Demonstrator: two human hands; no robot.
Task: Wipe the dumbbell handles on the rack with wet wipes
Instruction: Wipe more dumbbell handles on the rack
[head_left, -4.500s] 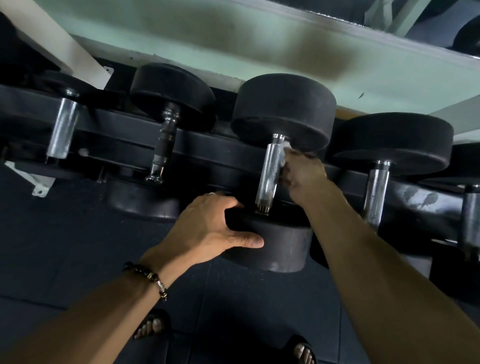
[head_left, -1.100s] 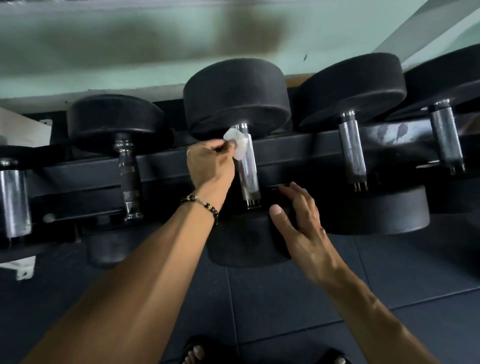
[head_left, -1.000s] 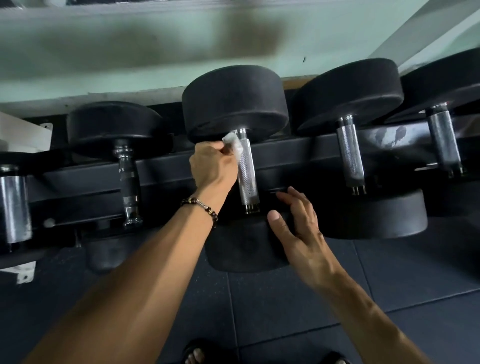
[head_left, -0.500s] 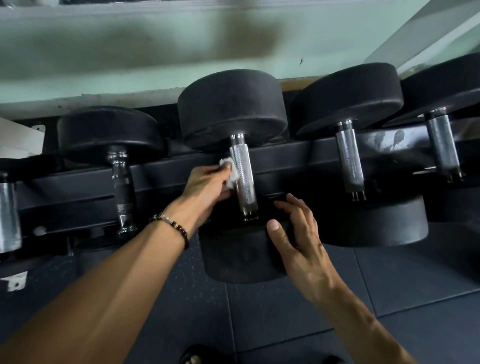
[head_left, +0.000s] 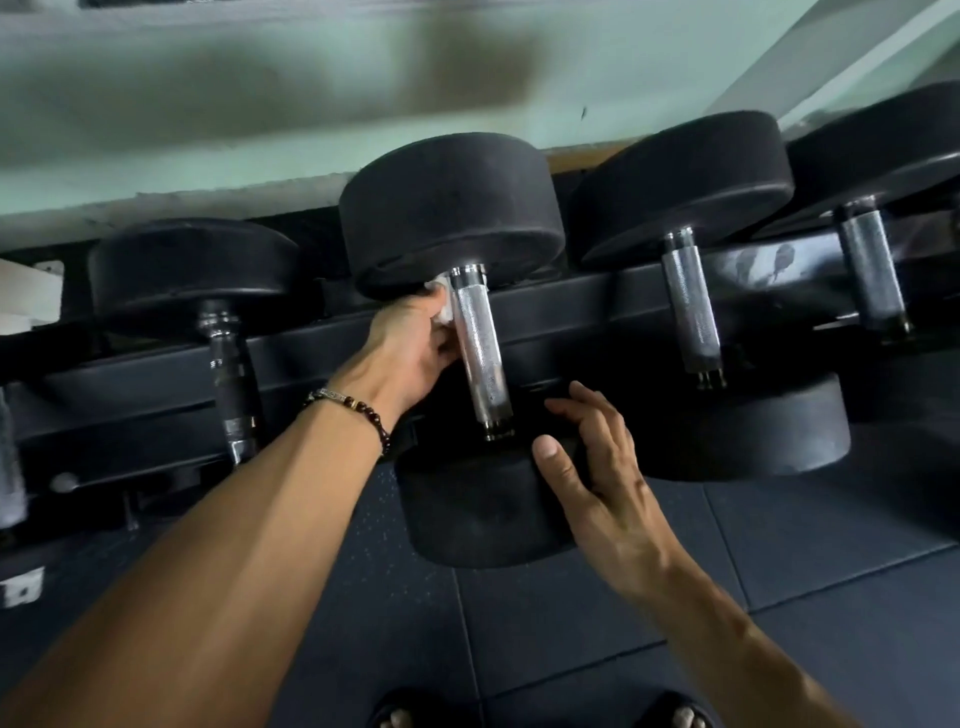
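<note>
- My left hand (head_left: 410, 345) has slid back up to the far end of the middle dumbbell's handle (head_left: 479, 349), right under the far weight head (head_left: 452, 208); half a second ago it was lower, around the middle of the bar.
- It pinches the wet wipe (head_left: 440, 301) between fingers and thumb, pressed against the left side of the handle. Only a small white bit of the wipe shows.
- I read this as another up-and-down stroke on the same bar, so this handle is being worked along its length and is likely close to done on its left side.
- My right hand (head_left: 597, 483) rests on the near weight head (head_left: 483, 509), fingers spread and fairly straight, steadying it. It has barely moved over the last second.
- Against the frame from several seconds back, the roles are swapped: then the right hand wiped and the left steadied the near head.
- The dumbbell sits on the rack (head_left: 597, 306), with a chrome handle (head_left: 691, 312) just to its right that I judge comes next; I cannot tell whether it is already wiped.
</note>
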